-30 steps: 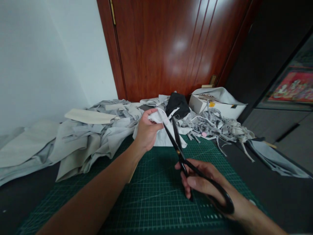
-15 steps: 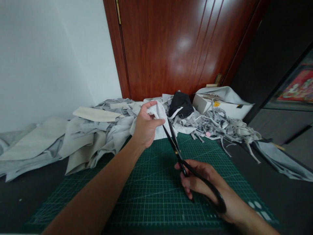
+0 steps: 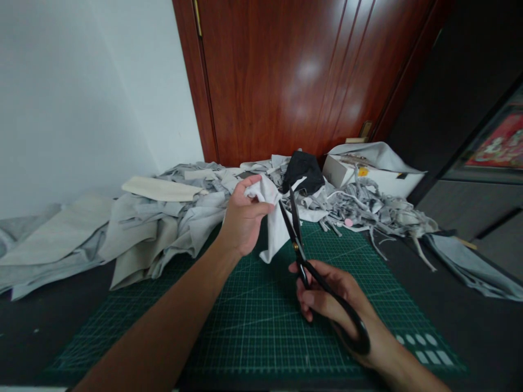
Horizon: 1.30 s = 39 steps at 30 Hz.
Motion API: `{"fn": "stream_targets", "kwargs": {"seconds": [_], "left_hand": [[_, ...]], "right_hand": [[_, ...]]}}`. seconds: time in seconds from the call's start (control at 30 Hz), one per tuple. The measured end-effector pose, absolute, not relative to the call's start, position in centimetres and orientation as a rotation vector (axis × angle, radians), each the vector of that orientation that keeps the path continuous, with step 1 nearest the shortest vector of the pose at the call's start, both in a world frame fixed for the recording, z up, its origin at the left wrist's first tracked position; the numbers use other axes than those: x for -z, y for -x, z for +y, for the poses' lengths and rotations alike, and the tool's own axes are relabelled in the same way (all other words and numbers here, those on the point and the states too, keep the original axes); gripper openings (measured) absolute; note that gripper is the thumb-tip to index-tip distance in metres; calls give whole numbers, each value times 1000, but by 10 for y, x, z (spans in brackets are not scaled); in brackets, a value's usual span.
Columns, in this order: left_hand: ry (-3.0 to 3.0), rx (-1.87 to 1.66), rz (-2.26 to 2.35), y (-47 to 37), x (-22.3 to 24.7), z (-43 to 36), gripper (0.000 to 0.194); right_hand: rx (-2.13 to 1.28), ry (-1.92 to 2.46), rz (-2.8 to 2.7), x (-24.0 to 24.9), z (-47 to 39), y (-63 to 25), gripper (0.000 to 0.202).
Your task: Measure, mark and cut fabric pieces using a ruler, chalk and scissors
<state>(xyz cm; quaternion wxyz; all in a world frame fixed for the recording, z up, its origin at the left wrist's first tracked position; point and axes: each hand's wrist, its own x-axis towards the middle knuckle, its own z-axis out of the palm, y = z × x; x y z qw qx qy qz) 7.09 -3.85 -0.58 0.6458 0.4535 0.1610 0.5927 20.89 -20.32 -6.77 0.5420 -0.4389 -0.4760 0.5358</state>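
Pinched in my left hand (image 3: 244,220) is a piece of white cloth (image 3: 278,231), bunched at the thumb and hanging down over the mat. My right hand (image 3: 333,296) grips black-handled scissors (image 3: 297,247), fingers through the loops. The scissor blades stand apart and point up at the right edge of the cloth. Whether a blade touches the cloth I cannot tell. Below both hands lies a green cutting mat (image 3: 249,332) with a printed grid.
Pale fabric pieces (image 3: 139,234) are heaped at the left. A black cloth (image 3: 303,171) and tangled grey strips (image 3: 363,204) lie at the back, near a white box (image 3: 382,179). Folded grey fabric (image 3: 469,267) rests at the right. A wooden door (image 3: 281,81) stands behind.
The white cloth now hangs lower, its end dangling in front of the mat. The scissors have shifted slightly up and their blades are wider apart. My left hand has hardly moved.
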Motion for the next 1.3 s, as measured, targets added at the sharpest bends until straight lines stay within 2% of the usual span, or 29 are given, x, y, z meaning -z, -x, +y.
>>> {"fn": "stream_targets", "kwargs": {"seconds": [0.37,0.53,0.77,1.17,1.3], "left_hand": [[-814,-1380,476,-87,12,-50,44],[-815,-1405,448,-91,14,-51,54],[-864,-1410,317,-88,12,-54,61],[-931,-1373,357,-89,20,-59,68],[-881,-1384,394,-89,21,-59,63]], "right_hand": [[-1279,1023,-1022,75,-218,-209,41],[-1354,1087,-1039,79,-223,-213,39],[-1347,1118,-1036,70,-234,-209,46],[-1329,1052,-1034,72,-228,-202,35],[-1338,1072,-1049,74,-226,-203,36]]}}
